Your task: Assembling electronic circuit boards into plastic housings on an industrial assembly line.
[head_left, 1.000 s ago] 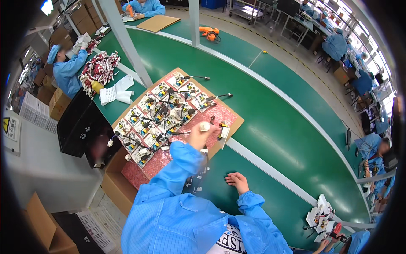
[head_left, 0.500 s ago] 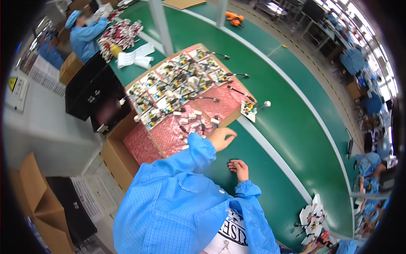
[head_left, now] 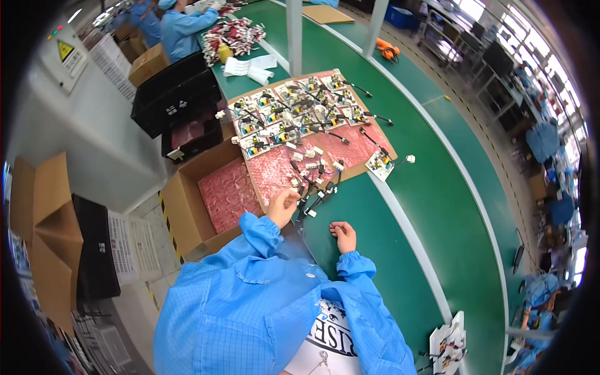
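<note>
Both hands rest near the pink sheet's [head_left: 275, 175] edge.

The room is bright. Light pours in from windows [head_left: 550, 69] at two o'clock. Edges bend and go black. Far corners look blurry.

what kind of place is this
Most likely an electronics assembly line in a factory: a long green conveyor belt, rows of small circuit boards with cables on a pink sheet, and workers in blue coats along the line.
</note>
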`<state>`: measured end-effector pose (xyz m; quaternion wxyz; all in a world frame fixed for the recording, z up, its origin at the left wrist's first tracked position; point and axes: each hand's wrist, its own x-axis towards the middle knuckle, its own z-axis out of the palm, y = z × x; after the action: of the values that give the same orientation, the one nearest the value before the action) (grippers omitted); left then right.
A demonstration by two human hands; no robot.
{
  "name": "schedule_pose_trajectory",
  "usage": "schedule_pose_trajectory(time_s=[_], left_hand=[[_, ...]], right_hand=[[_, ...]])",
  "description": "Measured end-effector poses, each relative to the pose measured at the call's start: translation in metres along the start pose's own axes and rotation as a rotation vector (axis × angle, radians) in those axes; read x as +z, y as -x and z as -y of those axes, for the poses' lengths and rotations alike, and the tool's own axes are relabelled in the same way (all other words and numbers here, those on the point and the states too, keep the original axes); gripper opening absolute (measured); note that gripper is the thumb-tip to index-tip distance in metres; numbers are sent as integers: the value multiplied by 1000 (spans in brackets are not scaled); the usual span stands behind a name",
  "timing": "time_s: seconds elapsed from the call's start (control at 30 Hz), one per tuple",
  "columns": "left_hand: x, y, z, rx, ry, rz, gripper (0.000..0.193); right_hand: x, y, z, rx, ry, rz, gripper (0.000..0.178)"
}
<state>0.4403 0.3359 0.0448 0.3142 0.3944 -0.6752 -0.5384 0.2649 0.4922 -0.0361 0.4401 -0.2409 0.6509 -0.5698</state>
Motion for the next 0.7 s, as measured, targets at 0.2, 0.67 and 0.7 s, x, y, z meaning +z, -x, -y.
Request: schedule_pose_trajectory(time_s=[0.2,0.67,0.7], left_hand=[[-33,78,-136,199,423,272,19],[-88,81,-328,1086,896,1024,8],[-98,70,-323,1082,918,1024,8]], right_hand=[[-7,4,-13,-147,-78,15,16],[-24,28,-3,-161,-172,-47,16],[-25,28,-4,-133,-226,-70,16]])
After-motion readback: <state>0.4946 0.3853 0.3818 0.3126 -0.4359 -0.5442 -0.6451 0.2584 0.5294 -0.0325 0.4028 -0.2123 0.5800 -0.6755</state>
